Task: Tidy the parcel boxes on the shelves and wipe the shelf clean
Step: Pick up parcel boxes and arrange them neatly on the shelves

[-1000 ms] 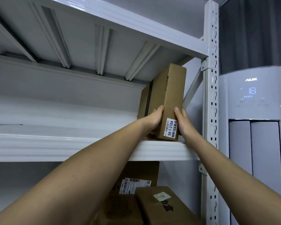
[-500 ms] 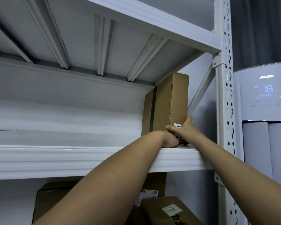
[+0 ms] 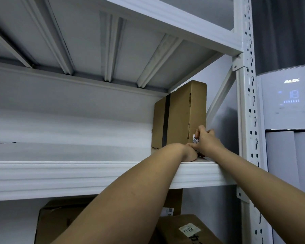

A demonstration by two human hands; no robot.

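Brown parcel box (image 3: 181, 113) with black stripe; white shelf (image 3: 60, 175).

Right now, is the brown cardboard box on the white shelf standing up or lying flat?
Standing up. The brown cardboard box rests on its narrow end on the white metal shelf, taller than wide.

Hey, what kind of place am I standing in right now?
Probably a parcel storeroom: white metal racking with slotted uprights, a labelled cardboard box standing on the shelf, and more labelled boxes below.
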